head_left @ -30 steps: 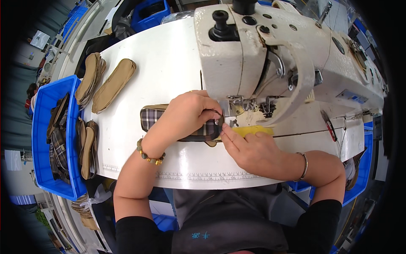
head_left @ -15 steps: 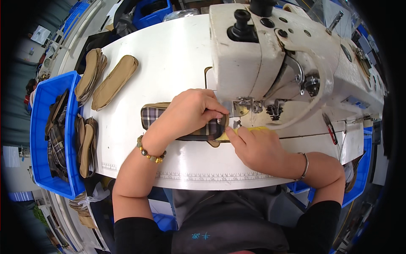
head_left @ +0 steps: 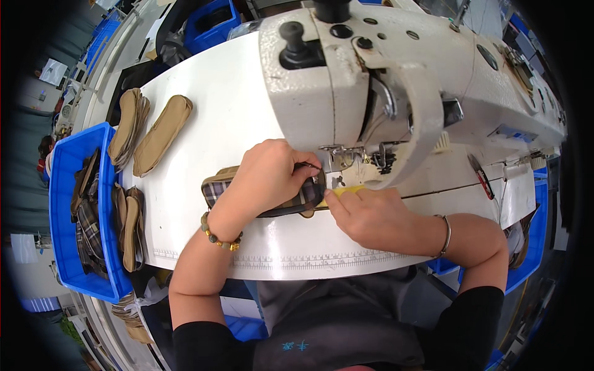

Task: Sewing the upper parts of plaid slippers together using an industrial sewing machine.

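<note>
A small plaid pouch (head_left: 214, 189) with tan sides and dark edging lies on the sewing table, just left of the sewing machine's presser foot (head_left: 337, 159). Over its right part, my left hand (head_left: 267, 177) is closed, thumb and fingers pinching a dark strip at the pouch's edge. My right hand (head_left: 375, 216) is curled, with its foremost fingertips against the pouch's right end. Beneath the right fingers shows a yellow piece (head_left: 348, 194), mostly covered. Both hands hide much of the pouch's right end.
The white sewing machine (head_left: 303, 93) overhangs the right side. Tan oval fabric pieces (head_left: 163, 136) lie at the left, near a blue bin (head_left: 117, 247) of plaid pieces. Red-handled snips (head_left: 481, 177) rest at the right. A printed ruler (head_left: 297, 262) runs along the front edge.
The camera view has shifted, moving the machine leftward in the picture. My left fingers now lift a dark strip at the pouch's edge. My right hand stays at the pouch's right end.
</note>
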